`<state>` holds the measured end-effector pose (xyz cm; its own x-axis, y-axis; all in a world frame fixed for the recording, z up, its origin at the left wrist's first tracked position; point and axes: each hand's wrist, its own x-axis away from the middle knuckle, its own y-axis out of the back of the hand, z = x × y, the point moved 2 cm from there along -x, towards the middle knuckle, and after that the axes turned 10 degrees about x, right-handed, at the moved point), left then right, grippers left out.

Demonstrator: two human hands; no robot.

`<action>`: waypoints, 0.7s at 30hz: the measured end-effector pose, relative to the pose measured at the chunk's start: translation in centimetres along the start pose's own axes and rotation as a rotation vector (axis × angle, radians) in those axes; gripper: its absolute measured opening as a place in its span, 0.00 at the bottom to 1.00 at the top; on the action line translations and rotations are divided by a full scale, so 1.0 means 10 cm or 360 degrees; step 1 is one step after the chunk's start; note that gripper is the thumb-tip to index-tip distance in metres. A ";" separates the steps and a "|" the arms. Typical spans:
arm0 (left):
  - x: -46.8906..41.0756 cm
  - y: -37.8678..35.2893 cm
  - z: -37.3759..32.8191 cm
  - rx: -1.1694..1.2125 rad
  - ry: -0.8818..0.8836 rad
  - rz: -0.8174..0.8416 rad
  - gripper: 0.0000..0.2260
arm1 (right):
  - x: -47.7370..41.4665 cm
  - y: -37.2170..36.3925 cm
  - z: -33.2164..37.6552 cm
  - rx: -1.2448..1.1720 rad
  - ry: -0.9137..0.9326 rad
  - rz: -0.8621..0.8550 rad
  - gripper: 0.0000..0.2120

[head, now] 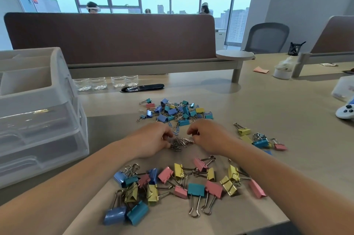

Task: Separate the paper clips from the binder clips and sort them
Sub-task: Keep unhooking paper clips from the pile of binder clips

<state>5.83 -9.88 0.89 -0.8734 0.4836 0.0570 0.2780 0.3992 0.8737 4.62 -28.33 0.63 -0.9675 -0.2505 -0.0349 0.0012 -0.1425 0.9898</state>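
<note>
I am pinching at the silver paper clips (180,143) lying mid-frame between my left hand (153,140) and right hand (207,137) (both curled, fingertips touching clips), equally near.

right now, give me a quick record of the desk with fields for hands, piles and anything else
left hand: on the desk, fingers at the paper clips
right hand: pinching a silver paper clip above the same pile
paper clips: small silver heap between the hands
near pile: large binder clips, sorted, closest to the person
right pile: a few binder clips beside the right forearm
mixed pile: small binder clips and paper clips, unsorted, beyond the hands
organiser: plastic drawers at left
controller: white, at the far right edge
</note>
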 end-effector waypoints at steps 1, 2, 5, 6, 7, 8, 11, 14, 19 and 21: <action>0.02 0.01 0.01 -0.0012 0.0000 0.0016 0.16 | 0.00 0.00 -0.01 0.0004 -0.0016 -0.0001 0.14; 0.03 0.01 0.01 -0.0033 0.0003 0.0039 0.18 | 0.00 0.00 -0.01 0.0010 -0.0024 0.0015 0.13; 0.05 -0.01 0.00 -0.0100 0.0007 0.0080 0.22 | 0.00 -0.04 0.03 0.0031 -0.0014 0.0079 0.14; 0.04 -0.02 -0.01 -0.0101 0.0005 0.0074 0.22 | 0.00 -0.06 0.06 0.0035 -0.0006 0.0081 0.14; 0.03 -0.03 -0.02 -0.0093 -0.0003 0.0064 0.21 | -0.01 -0.08 0.08 0.0033 0.0000 0.0078 0.13; 0.02 -0.04 -0.04 -0.0087 -0.0014 0.0052 0.18 | -0.01 -0.09 0.11 0.0027 0.0007 0.0076 0.13; -0.03 -0.08 -0.07 -0.0094 -0.0052 -0.0009 0.13 | -0.02 -0.08 0.15 -0.0005 0.0034 0.0113 0.14; -0.07 -0.09 -0.08 -0.0088 -0.0050 -0.0015 0.14 | -0.02 0.00 0.05 -0.0049 -0.0014 0.0041 0.14; -0.09 -0.02 -0.11 -0.0031 -0.0012 0.0023 0.19 | -0.04 0.12 -0.34 0.0079 -0.0256 -0.0027 0.17; -0.08 -0.03 -0.12 -0.0043 -0.0011 0.0067 0.23 | -0.06 0.12 -0.43 0.0153 -0.0290 0.0037 0.19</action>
<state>6.01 -11.31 1.15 -0.8585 0.5048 0.0908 0.3034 0.3570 0.8834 6.28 -32.48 1.24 -0.9972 -0.0743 0.0052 0.0085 -0.0447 0.9990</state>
